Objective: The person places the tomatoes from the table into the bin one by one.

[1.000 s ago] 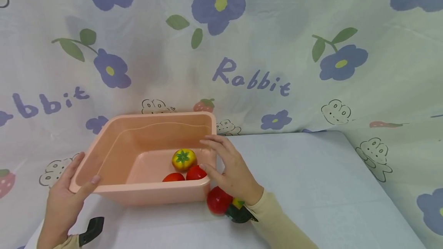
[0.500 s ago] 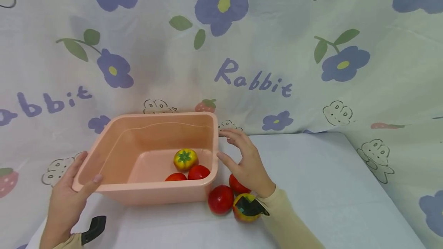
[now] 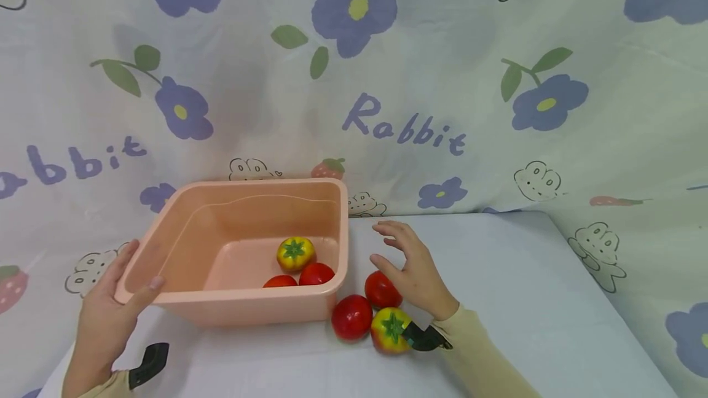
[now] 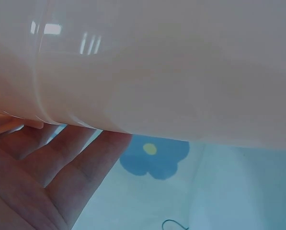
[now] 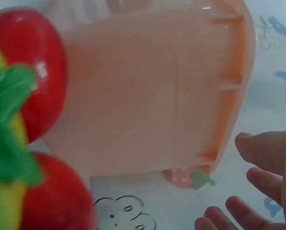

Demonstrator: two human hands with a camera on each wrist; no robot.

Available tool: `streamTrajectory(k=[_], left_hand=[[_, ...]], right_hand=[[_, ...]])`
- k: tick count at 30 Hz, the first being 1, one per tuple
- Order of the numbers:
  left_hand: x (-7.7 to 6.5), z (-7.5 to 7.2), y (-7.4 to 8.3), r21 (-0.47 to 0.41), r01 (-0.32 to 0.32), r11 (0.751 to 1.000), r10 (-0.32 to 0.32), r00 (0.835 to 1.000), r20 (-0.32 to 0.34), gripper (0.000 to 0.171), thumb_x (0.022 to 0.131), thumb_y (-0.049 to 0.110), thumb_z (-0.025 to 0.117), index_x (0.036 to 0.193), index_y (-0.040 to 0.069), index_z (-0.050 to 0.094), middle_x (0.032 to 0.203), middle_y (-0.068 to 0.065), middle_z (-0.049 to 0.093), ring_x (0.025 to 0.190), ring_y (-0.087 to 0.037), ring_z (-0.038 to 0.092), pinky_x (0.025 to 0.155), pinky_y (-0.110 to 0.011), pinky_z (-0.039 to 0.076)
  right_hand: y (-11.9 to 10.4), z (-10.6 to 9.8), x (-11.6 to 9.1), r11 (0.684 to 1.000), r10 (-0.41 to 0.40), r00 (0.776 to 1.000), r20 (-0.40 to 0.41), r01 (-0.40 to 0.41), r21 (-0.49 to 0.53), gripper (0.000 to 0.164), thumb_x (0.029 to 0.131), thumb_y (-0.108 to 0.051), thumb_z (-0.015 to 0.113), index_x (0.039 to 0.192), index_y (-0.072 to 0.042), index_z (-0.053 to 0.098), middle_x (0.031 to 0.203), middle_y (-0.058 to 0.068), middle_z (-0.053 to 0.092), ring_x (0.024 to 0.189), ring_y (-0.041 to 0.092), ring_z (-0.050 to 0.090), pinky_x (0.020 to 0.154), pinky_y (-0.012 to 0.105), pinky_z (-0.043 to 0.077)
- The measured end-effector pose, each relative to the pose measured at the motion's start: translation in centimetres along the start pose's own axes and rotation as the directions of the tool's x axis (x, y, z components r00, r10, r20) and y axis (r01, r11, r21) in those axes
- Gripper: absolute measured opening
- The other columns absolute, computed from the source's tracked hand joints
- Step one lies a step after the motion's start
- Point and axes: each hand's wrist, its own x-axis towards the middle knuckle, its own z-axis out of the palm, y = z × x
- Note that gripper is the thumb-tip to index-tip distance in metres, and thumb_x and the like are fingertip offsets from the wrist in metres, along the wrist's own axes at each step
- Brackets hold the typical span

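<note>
A pink plastic bin stands on the white table; its end wall fills much of the right wrist view. My left hand grips its left front corner, thumb over the rim and fingers along the outside; these fingers show under the rim in the left wrist view. Inside lie a yellow toy fruit with a green leafy top and two red round fruits, partly hidden by the front wall. My right hand hovers right of the bin, fingers spread and holding nothing, beside a red fruit.
Against the bin's right front corner sits another red fruit. Next to it is a yellow-and-red fruit with a green top, partly covered by the black wrist mount. A flower-and-rabbit printed cloth hangs behind the table.
My right hand has moved rightward from over the bin's right rim to outside it, uncovering the fruits beside the bin. My left hand keeps its grip on the corner.
</note>
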Motion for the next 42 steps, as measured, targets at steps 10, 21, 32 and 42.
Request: streamTrajectory(k=[10, 21, 32, 42], left_hand=[[0.5, 0.1, 0.4, 0.007, 0.003, 1.0, -0.003, 1.0, -0.015, 0.084, 0.096, 0.031, 0.067, 0.162, 0.03, 0.015, 0.164, -0.018, 0.02, 0.147, -0.038, 0.028, 0.084, 0.004, 0.031], [-0.9, -3.0, -0.3, 0.095, 0.04, 0.995, -0.033, 0.997, -0.073, 0.082, 0.099, 0.029, 0.065, 0.16, 0.042, 0.011, 0.148, -0.037, 0.036, 0.06, 0.006, 0.048, 0.04, -0.017, 0.036], [-1.5, -1.3, -1.7, 0.04, -0.009, 0.999, 0.012, 0.998, -0.065, 0.078, 0.096, 0.025, 0.07, 0.156, 0.047, 0.026, 0.107, 0.036, 0.043, 0.048, -0.004, 0.04, 0.037, -0.028, 0.031], [-0.1, 0.2, -1.2, 0.084, -0.028, 0.996, 0.032, 0.998, -0.047, 0.083, 0.096, 0.027, 0.07, 0.16, 0.038, 0.018, 0.158, -0.028, 0.029, 0.079, 0.02, 0.041, 0.051, -0.008, 0.038]], right_hand=[[2.5, -0.7, -0.1, 0.988, 0.148, 0.982, 0.119, -0.152, 0.021, 0.05, 0.093, -0.018, 0.074, 0.139, -0.014, 0.056, 0.14, 0.004, 0.054, 0.126, 0.028, 0.054, 0.1, 0.049, 0.051], [2.6, -1.8, 0.9, 0.958, 0.23, 0.912, 0.34, -0.273, 0.086, 0.053, 0.092, -0.022, 0.074, 0.142, -0.016, 0.055, 0.142, 0.006, 0.055, 0.125, 0.036, 0.054, 0.102, 0.051, 0.05], [5.5, -1.4, -1.1, 0.947, 0.262, 0.81, 0.525, -0.321, 0.023, 0.061, 0.088, -0.03, 0.078, 0.142, -0.012, 0.055, 0.139, 0.01, 0.057, 0.123, 0.03, 0.054, 0.091, 0.039, 0.056], [6.7, -2.0, -1.4, 0.939, 0.282, 0.759, 0.586, -0.343, -0.008, 0.063, 0.084, -0.029, 0.082, 0.139, -0.012, 0.058, 0.129, -0.001, 0.06, 0.112, 0.022, 0.057, 0.08, 0.027, 0.057]])
